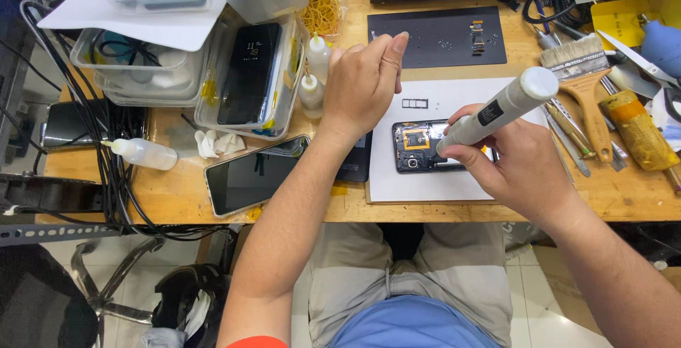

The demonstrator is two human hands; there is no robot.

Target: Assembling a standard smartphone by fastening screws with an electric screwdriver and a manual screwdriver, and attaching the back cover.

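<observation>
An opened black phone (pixel 418 147) with its insides showing lies on a white sheet (pixel 425 178) on the wooden bench. My right hand (pixel 518 167) grips a grey-white electric screwdriver (pixel 496 109), tip down over the phone's right part. My left hand (pixel 363 82) hovers left of and above the phone, fingers loosely curled, thumb and forefinger pinched close; I cannot tell if anything tiny sits between them. A black mat (pixel 440 39) with small parts lies behind the sheet.
Left of the sheet lie a phone with a dark screen (pixel 248 178), clear trays (pixel 248 71) holding another phone, small squeeze bottles (pixel 145 153), and dangling cables (pixel 106 149). At right are a brush (pixel 585 82), tweezers, a yellow-wrapped tool (pixel 638 131) and a blue blower (pixel 663 43).
</observation>
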